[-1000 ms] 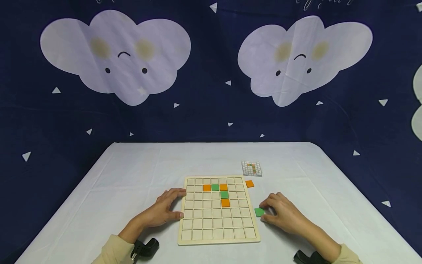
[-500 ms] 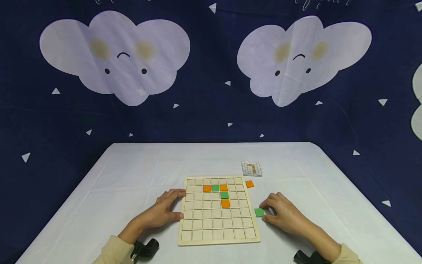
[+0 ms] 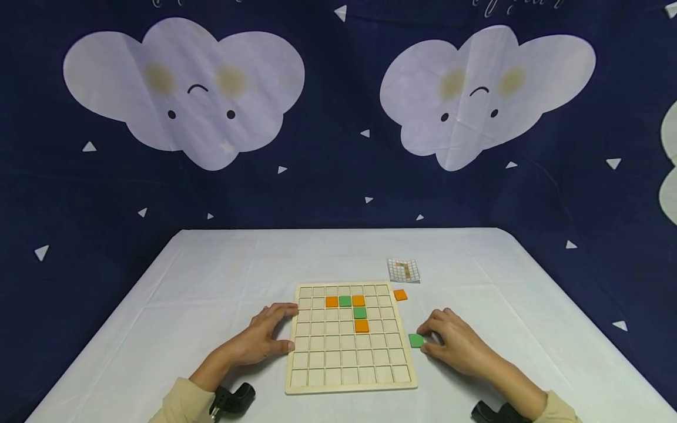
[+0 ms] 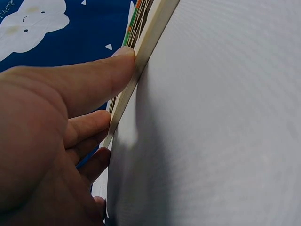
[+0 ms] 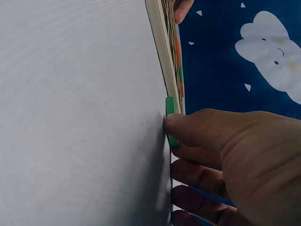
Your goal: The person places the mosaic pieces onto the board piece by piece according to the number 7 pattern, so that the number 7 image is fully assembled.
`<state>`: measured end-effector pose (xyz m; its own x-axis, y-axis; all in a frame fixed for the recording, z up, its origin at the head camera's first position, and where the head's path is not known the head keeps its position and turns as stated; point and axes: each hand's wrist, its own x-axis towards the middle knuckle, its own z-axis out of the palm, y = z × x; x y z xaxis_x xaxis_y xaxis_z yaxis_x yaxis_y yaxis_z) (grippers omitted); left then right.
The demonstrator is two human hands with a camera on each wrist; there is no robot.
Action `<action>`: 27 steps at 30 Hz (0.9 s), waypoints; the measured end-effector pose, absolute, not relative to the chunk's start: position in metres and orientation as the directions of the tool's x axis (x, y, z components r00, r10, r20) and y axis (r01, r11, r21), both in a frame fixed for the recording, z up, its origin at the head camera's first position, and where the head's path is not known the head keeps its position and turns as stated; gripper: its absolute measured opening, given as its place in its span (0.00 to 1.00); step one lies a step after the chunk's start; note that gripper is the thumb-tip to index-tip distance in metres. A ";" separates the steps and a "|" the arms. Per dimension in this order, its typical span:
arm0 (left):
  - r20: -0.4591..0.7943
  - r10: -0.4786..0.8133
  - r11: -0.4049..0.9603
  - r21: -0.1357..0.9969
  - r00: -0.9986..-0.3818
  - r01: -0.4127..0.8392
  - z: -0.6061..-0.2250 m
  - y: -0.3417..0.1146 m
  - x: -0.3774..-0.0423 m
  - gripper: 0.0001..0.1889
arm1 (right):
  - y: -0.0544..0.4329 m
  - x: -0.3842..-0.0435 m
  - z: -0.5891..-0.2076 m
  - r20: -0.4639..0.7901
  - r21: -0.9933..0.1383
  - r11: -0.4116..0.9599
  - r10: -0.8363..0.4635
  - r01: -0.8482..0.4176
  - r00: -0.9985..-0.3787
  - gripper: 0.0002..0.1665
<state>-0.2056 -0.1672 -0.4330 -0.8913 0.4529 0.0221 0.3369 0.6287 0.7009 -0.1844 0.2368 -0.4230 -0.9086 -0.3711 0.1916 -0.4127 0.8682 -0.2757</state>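
A pale wooden grid board lies on the white table. Orange and green square tiles sit in several of its upper cells, among them a lower orange tile. My left hand rests at the board's left edge, thumb and fingertips touching its rim, fingers spread. Just right of the board, my right hand pinches a green tile between thumb and fingers. In the right wrist view the thumb lies on the green tile, close to the board's edge.
A loose orange tile lies by the board's upper right corner. Behind it is a small paper card printed with a coloured grid pattern. A dark blue curtain with clouds hangs behind the table.
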 end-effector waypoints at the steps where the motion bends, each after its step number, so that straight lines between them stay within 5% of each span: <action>1: 0.020 0.451 0.631 0.700 -0.892 0.335 -0.433 -0.167 -0.205 0.34 | 0.237 -0.185 -0.423 0.192 -0.276 0.869 -0.370 -0.412 -0.909 0.11; 27: 0.017 0.449 0.633 0.700 -0.893 0.331 -0.432 -0.167 -0.205 0.34 | 0.230 -0.183 -0.411 0.269 -0.279 0.857 -0.362 -0.432 -0.892 0.12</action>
